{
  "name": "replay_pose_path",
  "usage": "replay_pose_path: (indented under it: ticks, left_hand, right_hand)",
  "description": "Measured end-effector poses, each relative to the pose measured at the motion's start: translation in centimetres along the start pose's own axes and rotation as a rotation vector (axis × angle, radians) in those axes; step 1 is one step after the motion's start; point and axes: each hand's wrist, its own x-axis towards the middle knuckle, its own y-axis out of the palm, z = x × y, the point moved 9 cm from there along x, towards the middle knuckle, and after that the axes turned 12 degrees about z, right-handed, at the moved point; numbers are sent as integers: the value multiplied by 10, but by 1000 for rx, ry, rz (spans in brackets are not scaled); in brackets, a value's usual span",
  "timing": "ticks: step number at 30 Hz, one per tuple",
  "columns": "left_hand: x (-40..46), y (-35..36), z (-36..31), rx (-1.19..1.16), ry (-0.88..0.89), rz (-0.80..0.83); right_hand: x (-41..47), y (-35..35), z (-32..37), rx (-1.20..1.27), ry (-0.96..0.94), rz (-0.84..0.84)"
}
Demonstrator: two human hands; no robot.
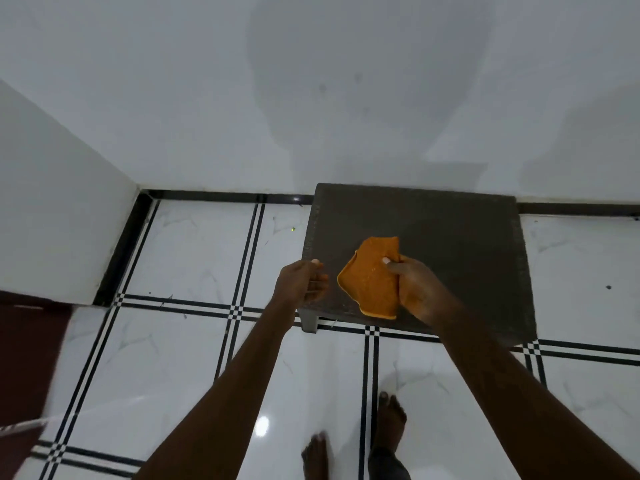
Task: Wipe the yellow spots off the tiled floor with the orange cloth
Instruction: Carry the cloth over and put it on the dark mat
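Note:
My right hand [414, 285] grips the orange cloth [372, 278] by its right edge, holding it in the air above a low dark stool. The cloth hangs crumpled, its lower corner pointing down. My left hand [304, 282] hovers just left of the cloth at the stool's left edge, fingers loosely curled and holding nothing. One small yellow spot [293, 229] shows on the white tiled floor [194, 244] left of the stool, near the back wall. Other spots are too small to make out.
A dark square stool [450, 237] stands against the white back wall [311, 98]. A white wall corner [62, 220] juts out at left, with a dark red surface [31, 358] below it. My bare feet [389, 420] stand on the tiles at the bottom.

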Motion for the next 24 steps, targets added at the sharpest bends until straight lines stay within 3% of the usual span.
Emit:
replay_pose_path:
  ticks: [3, 9, 12, 19, 24]
  left_hand:
    - [52, 1, 27, 13, -29, -24]
    - [129, 11, 97, 122, -123, -63]
    - [148, 15, 106, 241, -102, -75]
    - [174, 41, 95, 791, -4, -113]
    - [162, 61, 106, 778, -1, -114]
  right_hand:
    - [58, -36, -21, -27, 43, -18]
    - [134, -129, -96, -469, 103, -349]
    - [140, -128, -96, -581, 54, -394]
    - [163, -119, -85, -700, 64, -454]
    - [152, -125, -76, -734, 15, -495]
